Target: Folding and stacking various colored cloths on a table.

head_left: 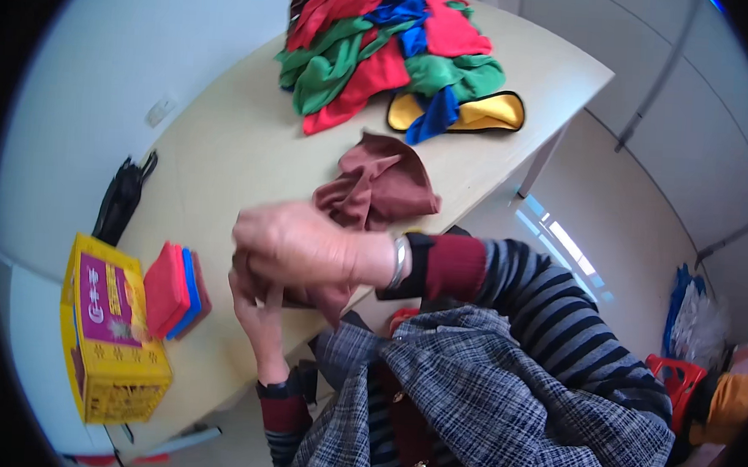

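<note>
A brown cloth lies crumpled on the table's near part, and its near end runs under my hands and droops by the table edge. My right hand, somewhat blurred, is closed on the cloth, fingers curled down at the left. Just below it, partly covered, my left hand grips the same cloth. The fingertips of both hands are mostly hidden. To the left of my hands stands a small stack of folded cloths, red, blue and brown.
A big heap of red, green and blue cloths covers the far table. Beside it lies a yellow black-edged piece. At the left are a yellow-and-purple box and a black folded umbrella. A red plastic stool stands at right.
</note>
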Motion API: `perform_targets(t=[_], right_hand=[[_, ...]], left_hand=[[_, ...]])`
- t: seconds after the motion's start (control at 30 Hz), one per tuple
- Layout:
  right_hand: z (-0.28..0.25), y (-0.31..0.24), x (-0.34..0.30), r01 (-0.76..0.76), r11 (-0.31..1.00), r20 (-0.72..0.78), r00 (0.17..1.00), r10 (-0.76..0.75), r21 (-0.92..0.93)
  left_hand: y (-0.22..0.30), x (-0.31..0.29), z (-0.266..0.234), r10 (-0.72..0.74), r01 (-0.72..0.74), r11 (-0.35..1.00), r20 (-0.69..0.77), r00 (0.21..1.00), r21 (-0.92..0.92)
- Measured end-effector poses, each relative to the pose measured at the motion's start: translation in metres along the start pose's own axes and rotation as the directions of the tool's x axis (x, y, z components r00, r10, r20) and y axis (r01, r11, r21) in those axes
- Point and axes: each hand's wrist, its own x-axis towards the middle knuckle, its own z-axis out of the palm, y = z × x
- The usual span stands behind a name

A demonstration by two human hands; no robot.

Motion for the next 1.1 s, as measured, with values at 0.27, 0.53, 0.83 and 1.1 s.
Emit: perform_targets(t=[0.27, 0.53, 0.83, 1.1], right_hand=[[-0.039, -0.009, 0.038, -0.052, 0.986, 0.094, 0.995, 0.037, 0.159], [-0.064, -0.018, 0.066, 0.13, 0.991, 0.074, 0.989, -0.131, 0.023], [-0.146, 0.007, 0.095, 0.198, 0.924, -0.132, 0.978, -0.163, 0.327], [-0.229, 0.052, 0.056, -0.312, 0.942, -0.255, 0.927, 0.274, -0.12]], left_hand=[[0.035, 0.034, 0.009, 0.178, -0.158, 0.982, -0.218, 0.96, 0.106], [0.026, 0.044, 0.022, 0.077, -0.046, 0.977, -0.145, 0.986, 0.209], [-0.023, 0.06, -0.036, 0.118, 0.068, 0.848, -0.312, 0.943, 0.525], [-0.003, 0.071, -0.142, 0.2, 0.021, 0.833, -0.336, 0.921, 0.553]])
